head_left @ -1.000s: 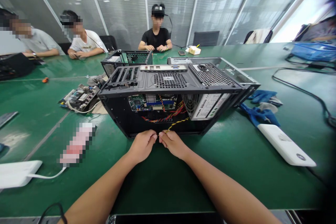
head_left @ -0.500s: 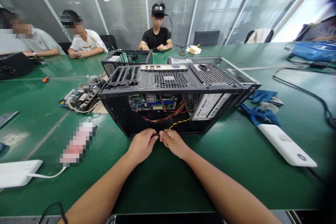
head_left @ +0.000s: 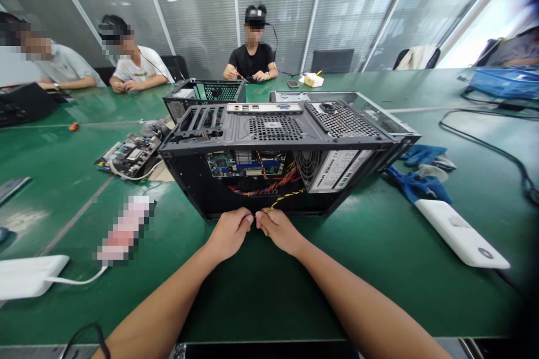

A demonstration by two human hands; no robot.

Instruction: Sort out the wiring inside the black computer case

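The cable (head_left: 286,197) — yellow and black — is twisted.

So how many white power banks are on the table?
2. One white power bank is at the left, cut off by the picture's edge; the second power bank lies right of the computer case, by blue fabric. More may hide behind the case.

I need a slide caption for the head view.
Right hand pinching a yellow-and-black cable, left hand close beside it, before an open computer case on a green table.
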